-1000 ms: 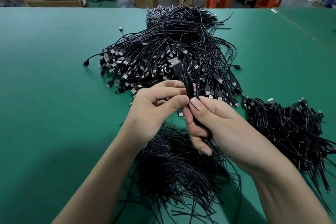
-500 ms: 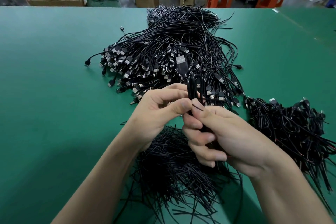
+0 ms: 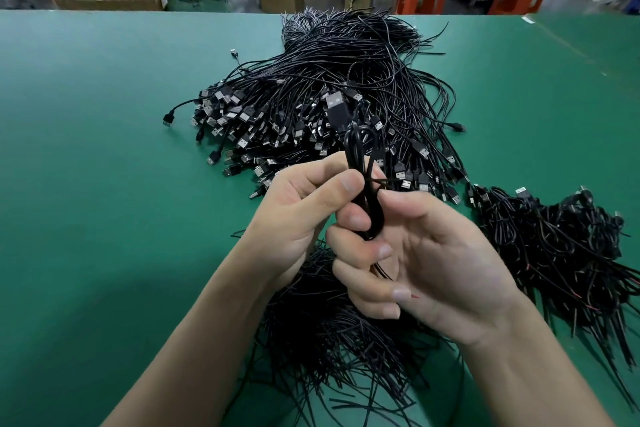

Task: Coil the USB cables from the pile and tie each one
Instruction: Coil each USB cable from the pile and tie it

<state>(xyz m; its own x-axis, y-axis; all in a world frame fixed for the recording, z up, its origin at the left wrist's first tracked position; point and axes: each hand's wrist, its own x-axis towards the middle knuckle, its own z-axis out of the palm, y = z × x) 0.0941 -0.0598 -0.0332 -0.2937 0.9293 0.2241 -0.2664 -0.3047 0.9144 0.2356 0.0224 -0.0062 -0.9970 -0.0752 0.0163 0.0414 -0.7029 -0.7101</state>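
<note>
So the coiled cable (image 3: 360, 191) is standing upright right between the two sets of fingers, folded into a long skinny hank with its USB plug (image 3: 335, 106) poking out above the fingertips. From my feed, the left hand (image 3: 301, 215) is doing the clamping: its thumb (image 3: 348, 184) is pressed flat on the near side of the strands with the other fingers curled round behind, which I reckon is what stops the loops springing apart. The right hand (image 3: 433, 263) has its fingers (image 3: 363, 250) curled in around the bottom end of the hank, and its thumb tip sits just beside the thin black tie (image 3: 375, 182), which crosses the hank just past the left thumb. I can't tell if the tie is twisted shut yet, too small and too dark, but my guess is we're mid-tie on this one. A thin lead with a red tip (image 3: 414, 295) pokes out by the lower right fingers. Holding it up off the table makes sense, since both ends of the tie need room to go round. Beyond the fingertips is the big loose pile (image 3: 329, 87), still huge, so loads left to do. Under the wrists there's a heap of spare ties (image 3: 329, 329), handy to grab. Out past the back of the right hand sit the done bundles (image 3: 554, 243), all on the green table (image 3: 104, 184).
</note>
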